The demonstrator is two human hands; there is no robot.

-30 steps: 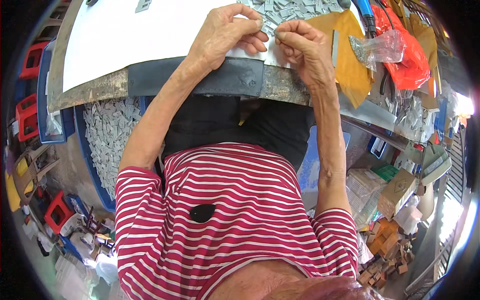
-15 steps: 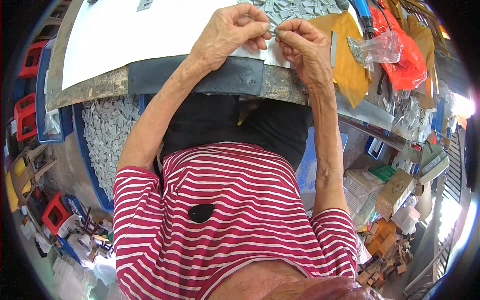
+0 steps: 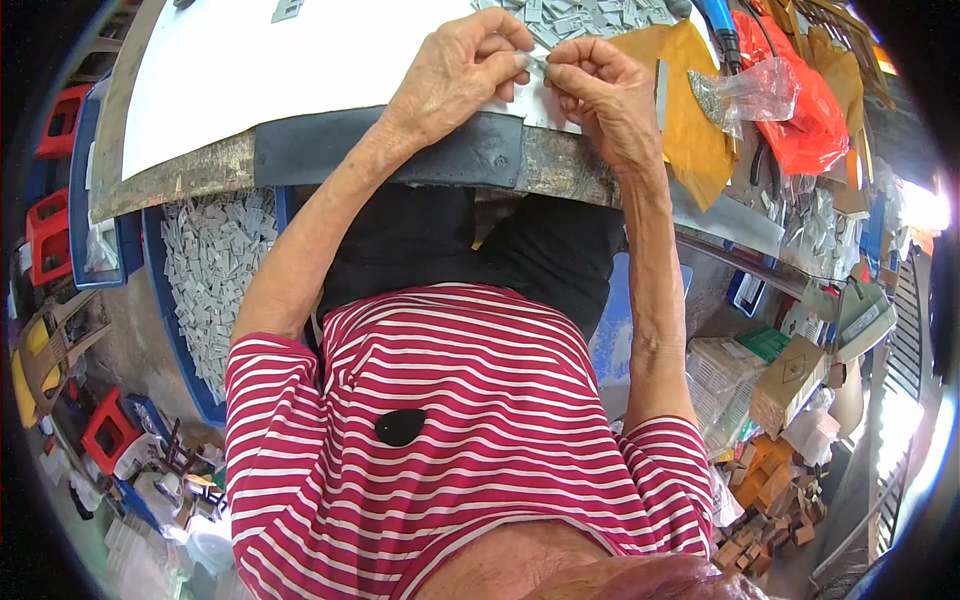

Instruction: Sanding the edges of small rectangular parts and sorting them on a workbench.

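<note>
Over the worktable's near edge, my left hand (image 3: pixel 452 78) and my right hand (image 3: pixel 612 100) meet with thumbs and fingertips pinched. Between them is a small grey piece (image 3: pixel 537 65), mostly covered by the fingers; its exact shape is too small to tell. Both hands appear to grip it, one from each side. Just beyond them lies a pile of flat grey parts (image 3: pixel 590 18) on the white sheet (image 3: pixel 260 85). A lone grey part (image 3: pixel 287 10) rests on the sheet farther left.
Brown paper (image 3: pixel 685 110), a red plastic bag (image 3: pixel 815 125), a clear bag (image 3: pixel 760 90) and a blue-handled tool (image 3: pixel 722 25) lie right of my hands. A black pad (image 3: pixel 390 150) covers the table edge. Below left, a blue bin (image 3: pixel 165 290) holds many grey parts.
My fingertips have drawn slightly apart, the left ones shifting left, and more of the small grey piece shows between them. The forearms have hardly moved.
</note>
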